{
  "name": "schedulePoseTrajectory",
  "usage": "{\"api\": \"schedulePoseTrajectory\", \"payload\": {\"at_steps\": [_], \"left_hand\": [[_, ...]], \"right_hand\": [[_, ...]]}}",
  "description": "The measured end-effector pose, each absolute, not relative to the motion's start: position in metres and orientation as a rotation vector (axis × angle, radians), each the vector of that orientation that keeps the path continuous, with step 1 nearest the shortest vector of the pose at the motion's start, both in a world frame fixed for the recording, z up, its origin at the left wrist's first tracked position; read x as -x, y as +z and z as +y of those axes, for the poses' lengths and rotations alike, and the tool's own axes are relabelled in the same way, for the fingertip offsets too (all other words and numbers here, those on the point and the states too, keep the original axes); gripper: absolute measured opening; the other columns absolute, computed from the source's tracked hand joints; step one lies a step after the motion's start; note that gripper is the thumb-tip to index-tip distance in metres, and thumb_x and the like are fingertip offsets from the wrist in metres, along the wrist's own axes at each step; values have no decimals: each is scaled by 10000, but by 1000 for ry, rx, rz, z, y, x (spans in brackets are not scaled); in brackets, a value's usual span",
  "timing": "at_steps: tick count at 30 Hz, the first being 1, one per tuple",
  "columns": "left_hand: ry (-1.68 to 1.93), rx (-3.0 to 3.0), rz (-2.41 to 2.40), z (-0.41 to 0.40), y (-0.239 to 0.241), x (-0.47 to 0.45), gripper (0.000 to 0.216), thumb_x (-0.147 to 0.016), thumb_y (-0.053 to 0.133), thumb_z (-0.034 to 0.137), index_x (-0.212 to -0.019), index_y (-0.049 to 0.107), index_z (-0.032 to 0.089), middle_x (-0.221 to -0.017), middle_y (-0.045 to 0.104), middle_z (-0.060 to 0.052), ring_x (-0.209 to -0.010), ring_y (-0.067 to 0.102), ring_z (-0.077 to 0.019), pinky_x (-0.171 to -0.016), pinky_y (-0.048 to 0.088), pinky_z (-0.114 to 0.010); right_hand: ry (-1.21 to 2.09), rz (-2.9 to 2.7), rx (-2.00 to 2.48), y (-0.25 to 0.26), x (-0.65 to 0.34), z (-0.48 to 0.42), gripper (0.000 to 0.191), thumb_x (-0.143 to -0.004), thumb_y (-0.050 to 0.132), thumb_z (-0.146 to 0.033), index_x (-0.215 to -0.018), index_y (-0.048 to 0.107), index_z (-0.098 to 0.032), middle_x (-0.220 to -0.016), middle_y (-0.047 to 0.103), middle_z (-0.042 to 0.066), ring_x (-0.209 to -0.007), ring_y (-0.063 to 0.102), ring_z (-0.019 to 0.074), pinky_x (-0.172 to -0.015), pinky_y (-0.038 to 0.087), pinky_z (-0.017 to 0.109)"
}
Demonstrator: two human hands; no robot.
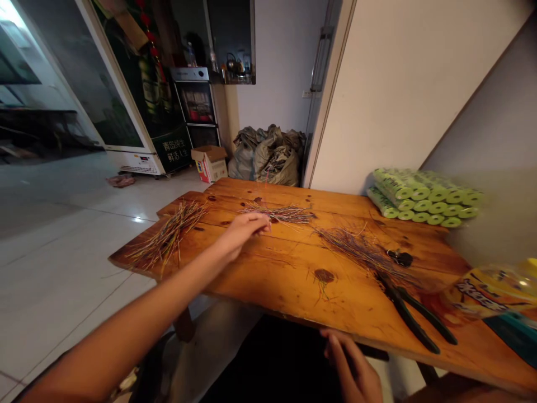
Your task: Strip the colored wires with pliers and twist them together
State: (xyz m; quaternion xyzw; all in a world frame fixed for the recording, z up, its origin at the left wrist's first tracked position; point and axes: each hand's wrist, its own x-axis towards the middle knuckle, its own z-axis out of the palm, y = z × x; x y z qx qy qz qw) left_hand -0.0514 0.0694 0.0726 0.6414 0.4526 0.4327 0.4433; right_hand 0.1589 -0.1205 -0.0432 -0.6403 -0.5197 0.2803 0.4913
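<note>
My left hand reaches over the wooden table with thumb and fingers pinched together. A faint thin wire seems to rise from its fingertips, just above the middle bundle of wires. At the table's front edge, my right hand is low, its fingers curled close together; anything between them is too small to make out. Another bundle of wires lies at the left end. To the right, a looser bundle reaches toward dark-handled pliers.
Short wire scraps lie near the front. Keys with a black fob, a labelled plastic bottle and a teal object are on the right. Wrapped green rolls stand at the back right. Beyond are stuffed sacks and a carton.
</note>
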Motion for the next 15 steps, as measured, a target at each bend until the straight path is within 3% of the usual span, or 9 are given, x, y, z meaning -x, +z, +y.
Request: {"api": "schedulePoseTrajectory", "payload": {"at_steps": [4,9,15], "left_hand": [[1039,-1281,915,9,50,20,159,-689,612,295,-664,599,138,-636,587,3,-608,533,-87,-621,414,-193],[937,-1165,876,-35,18,-4,166,-659,663,292,-683,603,139,-659,603,1,-621,548,-107,-641,425,-225],[974,-1147,874,-51,6,-14,179,-646,679,294,-625,577,148,-633,582,11,-627,536,-112,-647,409,-230]], "right_hand": [[736,-1230,1391,3,-135,-83,300,-799,512,-424,-977,622,-211,-963,681,73,-895,629,212,-771,497,295],[729,-1261,1278,24,-123,-54,296,-779,547,-400,-987,611,-199,-977,665,91,-861,632,205,-712,518,308],[645,-1244,1367,29,-127,-54,233,-715,617,-383,-840,646,-189,-822,683,68,-683,631,172,-585,513,268]]}}
